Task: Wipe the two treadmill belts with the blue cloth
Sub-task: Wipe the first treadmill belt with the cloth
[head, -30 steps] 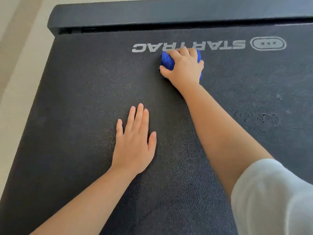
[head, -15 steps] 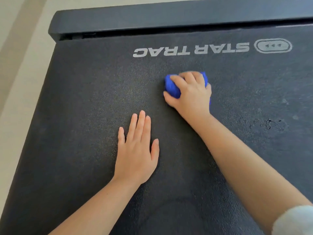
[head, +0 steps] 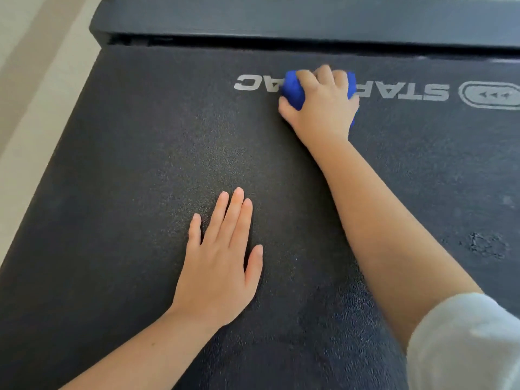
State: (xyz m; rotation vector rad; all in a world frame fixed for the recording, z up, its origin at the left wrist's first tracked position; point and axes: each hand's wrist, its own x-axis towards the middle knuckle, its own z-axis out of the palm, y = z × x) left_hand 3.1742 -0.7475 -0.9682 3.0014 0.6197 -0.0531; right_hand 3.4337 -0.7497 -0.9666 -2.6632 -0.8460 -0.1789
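Observation:
A dark textured treadmill belt (head: 135,153) fills the view, with white STAR TRAC lettering (head: 408,91) across its far end. My right hand (head: 323,108) grips a bunched blue cloth (head: 292,90) and presses it on the belt, over the middle of the lettering. Most of the cloth is hidden under my fingers. My left hand (head: 219,266) lies flat on the belt nearer to me, fingers straight and together, holding nothing.
A black end cover (head: 281,21) runs across the far edge of the belt, with a dark gap below it. Pale floor (head: 36,80) lies along the left side. A scuffed mark (head: 486,244) shows on the belt at the right.
My right hand pulled the cloth toward me from the lettering, then pushed it away again onto the lettering. My left hand stayed flat in place.

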